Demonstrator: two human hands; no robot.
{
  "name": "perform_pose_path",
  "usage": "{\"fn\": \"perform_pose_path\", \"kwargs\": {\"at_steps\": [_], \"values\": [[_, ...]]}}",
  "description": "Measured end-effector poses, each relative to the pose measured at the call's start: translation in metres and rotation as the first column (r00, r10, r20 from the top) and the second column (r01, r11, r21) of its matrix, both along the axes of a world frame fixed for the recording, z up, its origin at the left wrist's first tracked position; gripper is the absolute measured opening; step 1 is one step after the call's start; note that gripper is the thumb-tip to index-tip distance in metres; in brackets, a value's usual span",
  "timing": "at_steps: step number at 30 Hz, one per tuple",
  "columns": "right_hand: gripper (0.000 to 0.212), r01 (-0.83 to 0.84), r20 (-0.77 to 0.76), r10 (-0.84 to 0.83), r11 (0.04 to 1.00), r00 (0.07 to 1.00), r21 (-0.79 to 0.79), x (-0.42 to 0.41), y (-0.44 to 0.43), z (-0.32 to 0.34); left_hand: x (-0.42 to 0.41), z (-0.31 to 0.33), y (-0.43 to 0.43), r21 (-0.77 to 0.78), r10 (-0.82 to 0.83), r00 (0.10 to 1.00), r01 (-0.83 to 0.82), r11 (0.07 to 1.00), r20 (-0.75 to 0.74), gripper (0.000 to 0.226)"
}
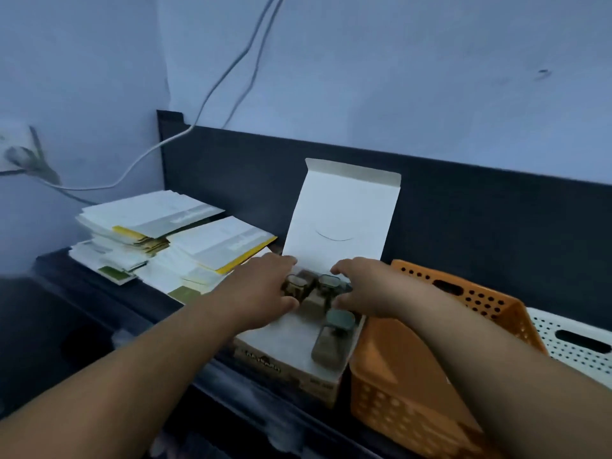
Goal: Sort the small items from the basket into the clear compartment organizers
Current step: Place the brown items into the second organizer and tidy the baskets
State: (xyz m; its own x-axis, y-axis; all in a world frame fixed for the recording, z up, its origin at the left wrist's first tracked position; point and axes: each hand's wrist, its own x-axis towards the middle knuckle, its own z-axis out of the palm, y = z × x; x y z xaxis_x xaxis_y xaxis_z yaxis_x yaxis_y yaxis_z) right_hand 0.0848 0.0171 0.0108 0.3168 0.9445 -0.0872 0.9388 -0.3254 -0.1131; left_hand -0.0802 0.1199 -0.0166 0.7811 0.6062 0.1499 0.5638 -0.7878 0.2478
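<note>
The clear containers (pixel 328 281) sit in the open box (pixel 281 346), beside the orange basket (pixel 397 376). My left hand (pixel 261 289) and right hand (pixel 367 286) curl round them, apparently gripping. Likely step: unpacking organizers. Next: a level lift onto the counter (pixel 109 293).

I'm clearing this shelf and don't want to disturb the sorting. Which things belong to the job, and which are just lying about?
Job: left hand, right hand, the small clear containers they grip, open cardboard box, orange basket.
Lying about: paper stacks, white basket, cables on the wall.
</note>
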Motion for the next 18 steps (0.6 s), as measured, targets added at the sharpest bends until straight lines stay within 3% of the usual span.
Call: {"fn": "perform_pose_path", "kwargs": {"at_steps": [12, 18], "values": [[0.040, 0.173, 0.105, -0.158, 0.973, 0.982, -0.152, -0.020, 0.043, -0.025, 0.048, -0.030, 0.064, -0.067, -0.341, 0.940, 0.338, 0.939, -0.032, 0.023], [0.037, 0.227, 0.124, -0.213, 0.968, 0.969, -0.110, -0.023, 0.058, -0.039, 0.051, -0.035, 0.071, 0.011, -0.348, 0.938, 0.348, 0.938, 0.012, 0.012]]}}
